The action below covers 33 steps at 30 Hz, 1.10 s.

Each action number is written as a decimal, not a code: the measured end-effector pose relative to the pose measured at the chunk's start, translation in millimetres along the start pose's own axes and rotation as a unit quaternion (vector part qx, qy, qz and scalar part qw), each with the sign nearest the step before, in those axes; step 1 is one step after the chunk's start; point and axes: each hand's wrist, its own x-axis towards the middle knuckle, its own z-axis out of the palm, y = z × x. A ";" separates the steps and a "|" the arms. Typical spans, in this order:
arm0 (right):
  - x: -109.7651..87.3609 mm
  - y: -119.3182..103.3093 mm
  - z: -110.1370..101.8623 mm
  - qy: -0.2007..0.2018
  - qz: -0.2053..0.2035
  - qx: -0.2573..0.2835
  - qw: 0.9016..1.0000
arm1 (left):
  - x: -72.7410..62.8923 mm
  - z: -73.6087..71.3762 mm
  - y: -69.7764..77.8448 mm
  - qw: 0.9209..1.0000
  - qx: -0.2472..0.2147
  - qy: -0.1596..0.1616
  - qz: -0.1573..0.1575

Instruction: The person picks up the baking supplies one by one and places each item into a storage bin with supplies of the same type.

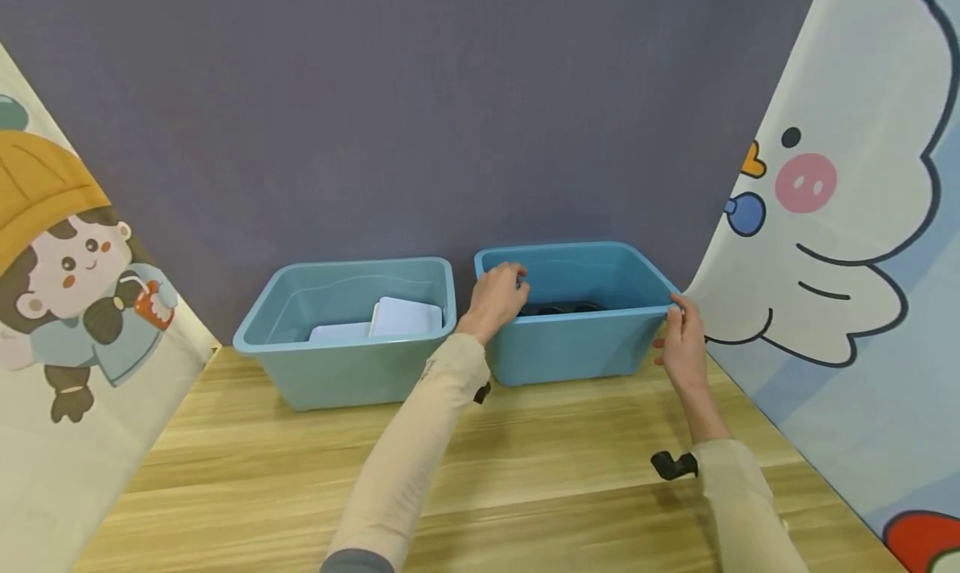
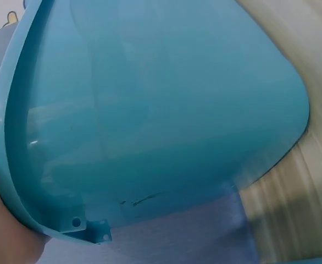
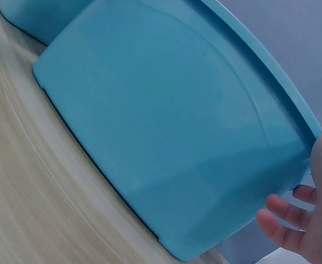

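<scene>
A blue plastic bin (image 1: 570,348) stands at the right on the wooden table, with dark objects (image 1: 558,310) low inside, mostly hidden by its front wall. My left hand (image 1: 495,300) holds its left rim, fingers bent over the edge. At the opposite end, my right hand (image 1: 684,344) holds the front right corner. Its thumb side lies on the rim, and the other fingers (image 3: 284,212) curl loosely beside the outer wall. The left wrist view shows the bin's outer wall (image 2: 166,104) and part of the left hand (image 2: 10,236) against the rim.
Left of it stands a second, greener blue bin (image 1: 337,377) holding white box-like items (image 1: 405,317). A grey-purple panel (image 1: 360,123) rises behind both bins. Cartoon-printed panels (image 1: 840,306) flank the wooden table (image 1: 540,473).
</scene>
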 end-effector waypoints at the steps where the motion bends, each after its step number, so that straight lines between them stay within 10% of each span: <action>1: -0.1 0.2 0.6 -0.001 0.000 0.001 1.000 | -0.9 -0.3 -1.3 1.000 -0.009 0.009 0.001; 20: -12.6 -7.4 -9.2 0.026 0.025 -0.046 0.998 | -32.2 -26.0 -5.9 0.994 -0.099 0.035 0.028; 33: -23.0 -12.2 -10.6 0.035 -0.046 -0.027 0.998 | -60.0 -41.6 -6.9 0.993 -0.103 0.025 0.042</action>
